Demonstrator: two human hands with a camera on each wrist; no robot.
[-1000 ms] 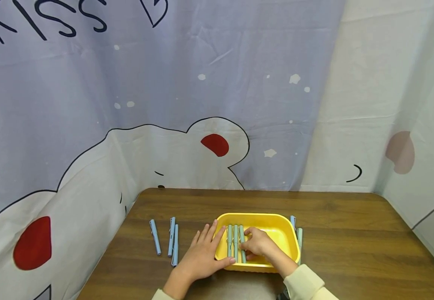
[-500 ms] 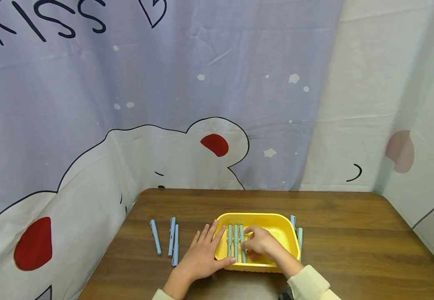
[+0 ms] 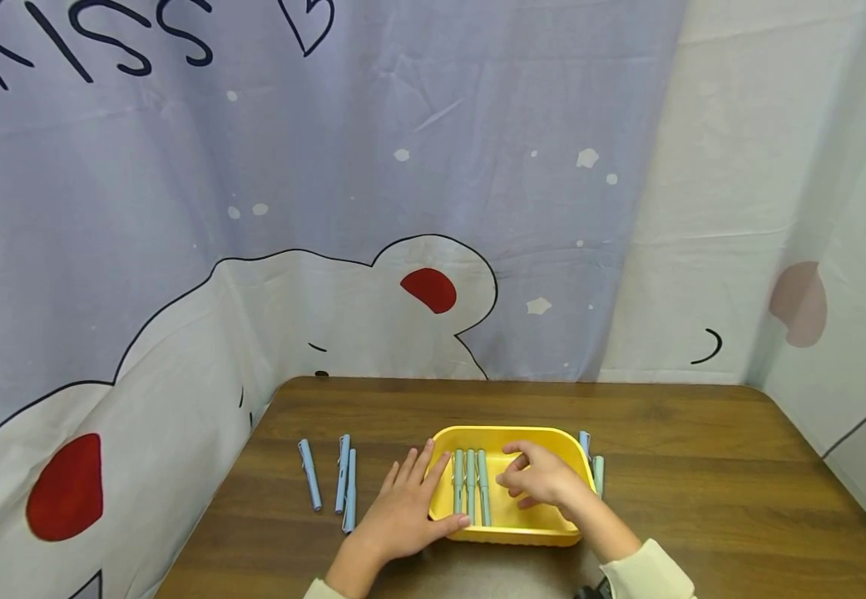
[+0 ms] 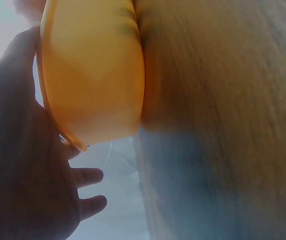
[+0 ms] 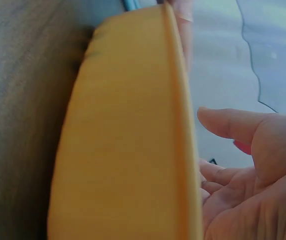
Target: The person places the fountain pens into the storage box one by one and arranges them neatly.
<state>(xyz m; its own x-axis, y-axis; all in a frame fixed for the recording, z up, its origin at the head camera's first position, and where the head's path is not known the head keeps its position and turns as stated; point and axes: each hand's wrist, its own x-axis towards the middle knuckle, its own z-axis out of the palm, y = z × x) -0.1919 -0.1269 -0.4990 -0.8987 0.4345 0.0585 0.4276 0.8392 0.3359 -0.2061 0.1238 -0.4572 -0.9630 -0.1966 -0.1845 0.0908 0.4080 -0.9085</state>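
Note:
In the head view, three light green pens (image 3: 471, 488) lie side by side, lengthwise, in the left half of the yellow tray (image 3: 518, 517). My left hand (image 3: 401, 517) rests on the tray's left rim with its fingers spread and its thumb over the near edge. Over the tray's right half is my right hand (image 3: 545, 477), its fingers loosely bent, holding nothing and apart from the pens. The left wrist view has the tray's outer wall (image 4: 93, 75) beside the left palm. In the right wrist view the right thumb and fingers show above the tray's rim (image 5: 183, 125).
Three blue pens (image 3: 343, 474) lie on the wooden table (image 3: 702, 482) left of the tray. Just beyond its right side, a blue pen (image 3: 585, 442) and a green pen (image 3: 599, 474) are partly hidden. A printed curtain (image 3: 433, 191) hangs behind the table.
My right hand has let go of the rightmost green pen in the tray and moved right, away from it. The left hand and the tray stay where they were.

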